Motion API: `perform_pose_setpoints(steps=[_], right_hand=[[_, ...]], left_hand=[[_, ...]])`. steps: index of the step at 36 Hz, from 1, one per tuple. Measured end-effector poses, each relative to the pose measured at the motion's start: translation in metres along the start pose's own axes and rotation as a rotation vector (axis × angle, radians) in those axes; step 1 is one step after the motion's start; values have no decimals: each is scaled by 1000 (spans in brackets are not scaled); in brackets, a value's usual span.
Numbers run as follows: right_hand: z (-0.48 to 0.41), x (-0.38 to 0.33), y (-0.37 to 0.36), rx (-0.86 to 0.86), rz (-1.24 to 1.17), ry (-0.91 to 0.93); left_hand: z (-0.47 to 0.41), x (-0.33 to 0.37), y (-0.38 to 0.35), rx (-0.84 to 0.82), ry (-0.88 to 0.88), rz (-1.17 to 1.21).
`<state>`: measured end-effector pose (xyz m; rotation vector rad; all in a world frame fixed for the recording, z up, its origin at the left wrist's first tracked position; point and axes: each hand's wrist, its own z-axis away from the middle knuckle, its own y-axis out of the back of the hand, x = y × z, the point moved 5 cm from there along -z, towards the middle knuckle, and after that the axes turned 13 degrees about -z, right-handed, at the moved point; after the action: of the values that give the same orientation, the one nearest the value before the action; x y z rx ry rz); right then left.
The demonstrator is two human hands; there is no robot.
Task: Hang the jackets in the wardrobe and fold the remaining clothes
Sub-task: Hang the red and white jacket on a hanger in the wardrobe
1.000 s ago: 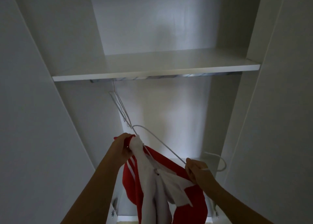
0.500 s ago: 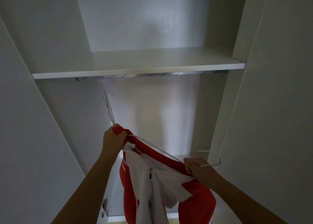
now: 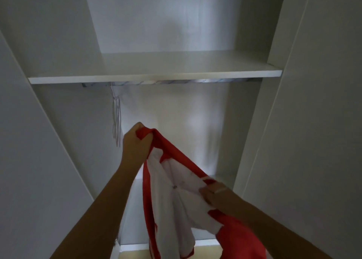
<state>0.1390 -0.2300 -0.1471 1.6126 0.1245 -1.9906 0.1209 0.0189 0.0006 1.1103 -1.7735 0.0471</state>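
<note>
1. The left arm stretches up and forward; the left hand [image 3: 135,142] is fisted round the jacket [image 3: 182,205].
2. The right arm sits lower; the right hand [image 3: 214,195] grips the jacket too.

Home bedroom closet: white wardrobe [image 3: 293,121], shelf [image 3: 156,76], hanging rail [image 3: 176,80].

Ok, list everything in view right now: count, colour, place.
jacket: one, red and white, held up in front of the wardrobe
hangers: a few, exact count unclear, white wire, at the rail's left end
rail: one, metal, under the shelf
shelf: one, white, across the wardrobe
wardrobe: one, white, open
left hand: grips the jacket's red top edge
right hand: grips the jacket lower right
</note>
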Motion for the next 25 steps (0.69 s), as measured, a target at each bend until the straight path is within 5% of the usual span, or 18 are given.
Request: perform_pose_setpoints(steps=[6, 12, 21, 25], right_hand=[[-13, -52, 26, 71, 126, 140], [-23, -87, 25, -94, 70, 175], [-65, -94, 33, 85, 168, 210], [-92, -106, 33, 70, 276, 238]], left_hand=[[6, -4, -9, -176, 15, -21], [33, -14, -28, -474, -9, 0], [39, -73, -54, -968, 262, -102], [3, -87, -75, -849, 51, -424]])
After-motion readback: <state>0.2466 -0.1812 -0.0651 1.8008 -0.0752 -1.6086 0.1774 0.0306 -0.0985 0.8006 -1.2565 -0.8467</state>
